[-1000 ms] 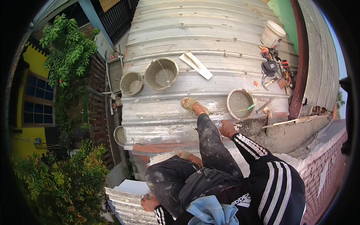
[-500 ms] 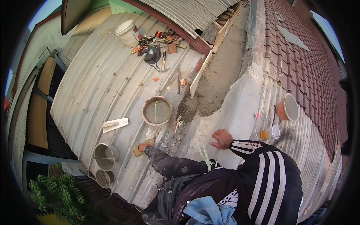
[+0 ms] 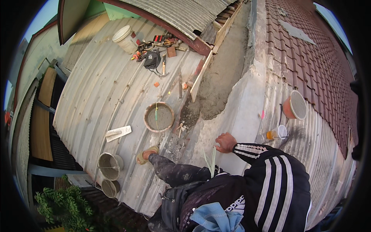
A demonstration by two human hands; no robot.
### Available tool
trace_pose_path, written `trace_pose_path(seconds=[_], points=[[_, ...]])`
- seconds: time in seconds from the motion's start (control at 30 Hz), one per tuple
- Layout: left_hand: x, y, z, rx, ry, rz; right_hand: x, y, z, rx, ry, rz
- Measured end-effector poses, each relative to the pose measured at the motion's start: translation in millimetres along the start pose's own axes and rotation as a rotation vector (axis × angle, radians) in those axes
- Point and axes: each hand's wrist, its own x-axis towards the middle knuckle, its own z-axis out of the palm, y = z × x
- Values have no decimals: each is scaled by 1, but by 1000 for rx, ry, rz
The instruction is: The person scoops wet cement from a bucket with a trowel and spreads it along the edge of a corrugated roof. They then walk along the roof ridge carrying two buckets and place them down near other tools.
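My right hand (image 3: 226, 143), in a black sleeve with white stripes, rests on the pale cement ledge (image 3: 247, 112). Its fingers are apart and slightly bent, and nothing shows in them. Close to its thumb, thin pale strips (image 3: 210, 161) stick up beside my lap. My left hand is out of sight. Ahead of my sandalled foot (image 3: 148, 154) stands a round tub of wet mortar (image 3: 159, 117) with a cord across it. A plastering float (image 3: 118, 133) lies left of it. Wet mortar (image 3: 218, 83) fills the channel beyond the ledge, edged by a wooden board (image 3: 201, 77).
Two buckets (image 3: 110, 166) stand at the lower left roof edge. Farther off are a white bucket (image 3: 126, 39), a black bag (image 3: 152, 59) and a hammer (image 3: 164, 65). At right sit an orange mortar bucket (image 3: 295, 105) and a plastic cup (image 3: 281, 132) beside the tiled roof (image 3: 305, 65).
My right hand has drawn slightly left and its fingers are more bent than before, when they lay spread on the ledge. The view has shifted a little.
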Motion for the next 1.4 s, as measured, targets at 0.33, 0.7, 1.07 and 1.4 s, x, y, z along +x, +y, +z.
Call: trace_pose_path(seconds=[0.33,0.7,1.07,1.4], points=[[0,0,2,-5,-7,-28,0,-1,-3,4,-46,-4],[1,0,1,-13,-5,-42,1,0,1,-1,-42,-17],[-1,-4,2,-29,-19,-61,1,-2,-5,-20,-89,-16],[-3,-11,2,-43,-25,-78,3,-1,-2,-34,-102,-5]])
